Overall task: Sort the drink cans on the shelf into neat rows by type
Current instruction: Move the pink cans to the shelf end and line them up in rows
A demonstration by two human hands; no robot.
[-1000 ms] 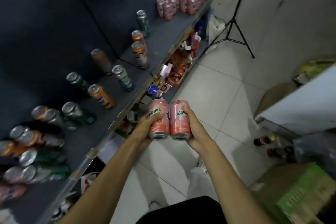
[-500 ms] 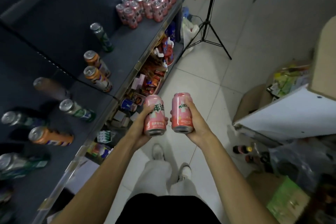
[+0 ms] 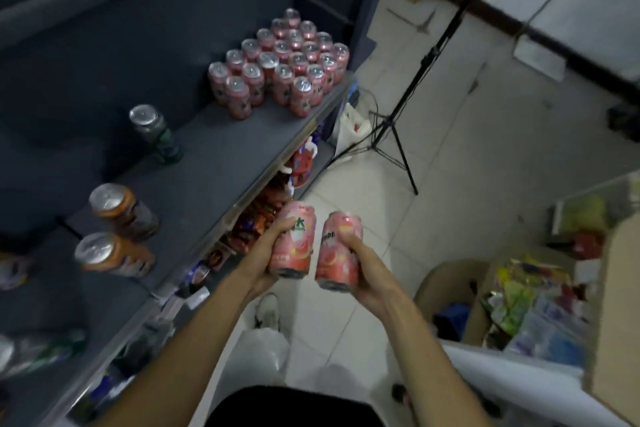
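My left hand (image 3: 266, 253) grips one pink can (image 3: 294, 243) and my right hand (image 3: 360, 263) grips a second pink can (image 3: 337, 253), both held side by side over the floor just off the shelf's front edge. On the dark grey shelf (image 3: 221, 163), a block of several pink cans (image 3: 280, 62) stands in rows at the far right end. A green can (image 3: 154, 132) stands alone nearer the back. Two orange cans (image 3: 119, 208) (image 3: 110, 255) stand to the left of my hands.
A black tripod (image 3: 398, 121) stands on the tiled floor beyond the shelf end. Snack packets (image 3: 256, 218) fill the lower shelf. Cardboard boxes with packets (image 3: 519, 291) sit at the right. More cans (image 3: 38, 350), blurred, are at the shelf's near left.
The view has moved right along the shelf, so the pink block is nearer and larger. My hands still carry the two pink cans, now slightly apart.
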